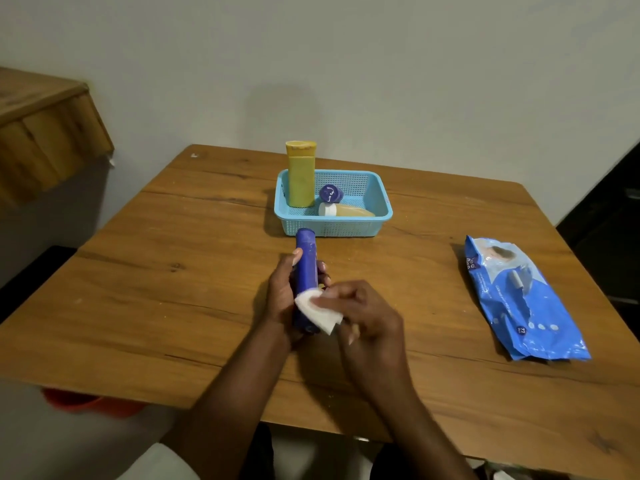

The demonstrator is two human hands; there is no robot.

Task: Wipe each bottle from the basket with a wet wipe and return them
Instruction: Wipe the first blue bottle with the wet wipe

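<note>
My left hand (282, 292) grips a tall dark blue bottle (306, 265) over the middle of the table, its top pointing toward the basket. My right hand (360, 310) presses a folded white wet wipe (317, 308) against the lower part of that bottle. Behind them stands a light blue mesh basket (377, 216). Inside it a yellow bottle (300, 174) stands upright at the left, a purple-capped bottle (330, 194) sits beside it, and a pale yellow bottle with a white cap (346, 210) lies on its side.
A blue pack of wet wipes (519, 299) lies on the wooden table (173, 271) at the right. A wooden shelf (45, 126) juts from the wall at the left. Something red (86, 401) sits on the floor under the table's near left edge.
</note>
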